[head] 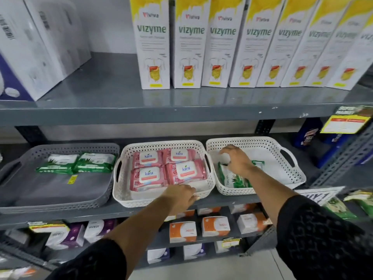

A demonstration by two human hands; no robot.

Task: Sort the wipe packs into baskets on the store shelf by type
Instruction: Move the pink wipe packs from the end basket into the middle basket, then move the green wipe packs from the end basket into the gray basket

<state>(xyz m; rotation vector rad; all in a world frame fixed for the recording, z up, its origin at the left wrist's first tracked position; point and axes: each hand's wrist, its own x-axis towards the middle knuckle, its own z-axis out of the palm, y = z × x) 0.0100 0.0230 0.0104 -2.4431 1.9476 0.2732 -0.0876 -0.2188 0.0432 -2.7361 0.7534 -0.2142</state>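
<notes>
Three baskets stand side by side on the middle shelf. The grey basket (60, 197) at the left holds two green wipe packs (75, 163) at its back. The middle white basket (125, 197) holds several pink Kara wipe packs (186, 171). My left hand (179, 197) rests on that basket's front rim, fingers curled over the edge. The right white basket (282, 158) holds green wipe packs (234, 178) at its left side. My right hand (235, 158) reaches into it, fingers spread above and touching a green pack; whether it grips the pack is unclear.
Tall white and yellow Vizyme boxes (187, 43) line the upper shelf, with white cartons (30, 47) to their left. Orange and purple boxes (182, 231) fill the lower shelves. A grey metal upright (343, 156) and hanging price tags (347, 122) stand at the right.
</notes>
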